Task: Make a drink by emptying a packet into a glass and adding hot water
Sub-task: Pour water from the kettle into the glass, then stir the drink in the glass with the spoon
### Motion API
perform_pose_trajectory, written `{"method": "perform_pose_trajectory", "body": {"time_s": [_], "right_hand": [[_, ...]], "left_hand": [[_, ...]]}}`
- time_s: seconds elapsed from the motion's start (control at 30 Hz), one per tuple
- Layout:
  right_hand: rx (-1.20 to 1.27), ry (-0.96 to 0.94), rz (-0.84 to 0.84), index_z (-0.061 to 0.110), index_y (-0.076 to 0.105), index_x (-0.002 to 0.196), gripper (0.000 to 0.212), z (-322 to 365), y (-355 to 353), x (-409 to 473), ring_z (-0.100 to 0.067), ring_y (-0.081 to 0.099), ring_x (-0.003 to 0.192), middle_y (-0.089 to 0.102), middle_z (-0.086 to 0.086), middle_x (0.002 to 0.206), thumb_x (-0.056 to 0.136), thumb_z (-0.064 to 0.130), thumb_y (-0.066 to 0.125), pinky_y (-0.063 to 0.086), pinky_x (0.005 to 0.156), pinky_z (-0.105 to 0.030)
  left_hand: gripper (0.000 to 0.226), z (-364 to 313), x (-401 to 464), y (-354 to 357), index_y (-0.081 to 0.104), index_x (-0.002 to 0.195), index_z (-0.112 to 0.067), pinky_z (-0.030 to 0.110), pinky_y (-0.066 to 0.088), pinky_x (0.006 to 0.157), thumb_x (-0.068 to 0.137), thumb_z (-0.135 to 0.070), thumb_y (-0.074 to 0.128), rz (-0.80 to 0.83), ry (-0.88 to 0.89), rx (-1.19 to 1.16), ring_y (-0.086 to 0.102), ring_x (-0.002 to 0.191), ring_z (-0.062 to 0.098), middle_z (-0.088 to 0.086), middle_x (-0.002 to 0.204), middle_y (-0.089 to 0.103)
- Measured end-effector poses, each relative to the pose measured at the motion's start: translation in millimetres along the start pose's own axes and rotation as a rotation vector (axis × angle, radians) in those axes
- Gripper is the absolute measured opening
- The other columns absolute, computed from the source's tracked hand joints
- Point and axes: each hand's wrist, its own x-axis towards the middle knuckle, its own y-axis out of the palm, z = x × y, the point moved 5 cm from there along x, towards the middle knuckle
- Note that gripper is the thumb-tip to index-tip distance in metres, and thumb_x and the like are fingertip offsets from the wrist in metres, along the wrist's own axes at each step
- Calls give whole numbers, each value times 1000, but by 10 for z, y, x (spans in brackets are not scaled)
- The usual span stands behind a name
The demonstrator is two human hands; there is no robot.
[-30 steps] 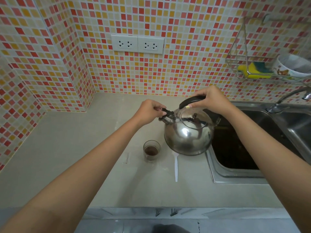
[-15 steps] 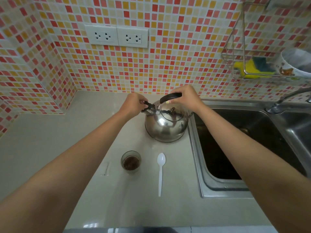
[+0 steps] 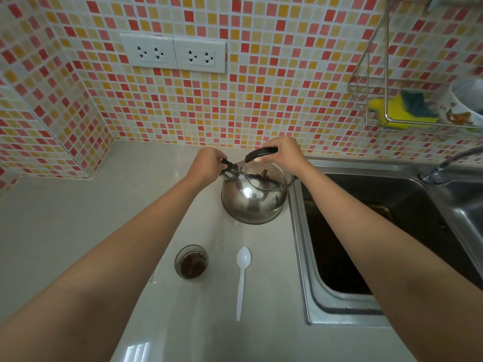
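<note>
Grey stone table [image 3: 78, 231] runs from the tiled corner to the steel sink [image 3: 392, 244] on the right. At the far edge, just beside the sink, stands a steel whistling kettle [image 3: 252, 198]. The right hand [image 3: 283, 155] is closed around its black handle [image 3: 260, 153]; the left hand [image 3: 207, 164] pinches the black spout cap [image 3: 228, 165]. Nearer, a small glass [image 3: 191, 261] holds dark powder, with a white plastic spoon [image 3: 241, 280] to its right. To pour well, I judge the cap must be held fully open, fingers clear of steam, and the spout brought low over the glass before tilting slowly.
</note>
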Motion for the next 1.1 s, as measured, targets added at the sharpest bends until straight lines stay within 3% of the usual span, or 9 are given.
{"method": "perform_pose_trajectory", "body": {"time_s": [0.1,0.23,0.37,0.43,0.53,0.63,0.8,0.97,1.1], "right_hand": [[-11,3,4,8,74,99,27,0,12,24,-27,65,90,72,-13,95,73,13,79,51,82,-36],[-98,-20,22,8,73,102,24,20,18,25,-26,64,93,72,-13,98,78,10,74,52,89,-42],[-145,-9,-11,10,61,124,44,74,-42,-62,-26,56,116,63,-12,125,81,11,71,41,102,-35],[-162,-42,-85,12,57,128,49,137,-85,-186,-25,52,119,60,-10,126,82,13,71,38,105,-35],[-86,-57,-153,14,58,128,48,215,-33,-482,-15,53,108,61,-5,119,81,17,72,41,96,-29],[19,1,-106,15,63,121,42,212,231,-847,-17,59,106,63,-5,121,80,16,73,48,91,-32],[-39,315,18,17,67,105,32,-123,1040,-1527,-19,63,89,68,-4,100,76,25,76,52,80,-33],[-244,576,128,18,52,83,29,-393,1711,-2217,-15,55,65,60,2,78,76,39,71,46,57,-27],[-251,699,88,17,46,80,33,-425,1877,-2487,-12,50,59,50,6,69,78,40,69,30,45,-25]], "left_hand": [[33,19,21,35,63,123,-1,36,51,97,90,-5,62,-3,-23,-16,65,103,30,18,117,67],[37,71,15,44,61,126,-2,32,49,99,89,-6,63,0,-71,-79,64,106,30,18,116,67],[41,186,-150,-38,60,128,-10,29,50,86,88,-20,67,22,-50,-118,63,98,22,9,109,69],[37,314,-316,-137,65,122,-15,24,46,78,87,-28,68,16,-6,-123,61,90,13,2,106,68],[31,562,-686,-274,70,113,-23,16,44,76,86,-37,67,31,69,-128,59,86,-3,-9,104,68],[31,801,-1122,-319,71,109,-31,16,47,86,82,-46,68,69,122,-159,61,91,-7,-16,101,68],[76,1054,-1716,-169,64,121,-31,10,41,94,53,-59,83,180,162,-288,60,104,-4,-13,109,65],[94,1206,-1951,40,58,128,-19,16,42,100,44,-36,95,257,197,-330,58,111,1,-6,117,60],[88,1279,-1981,119,58,127,-15,5,40,96,48,-27,95,254,204,-344,57,105,-10,-5,114,60]]}}
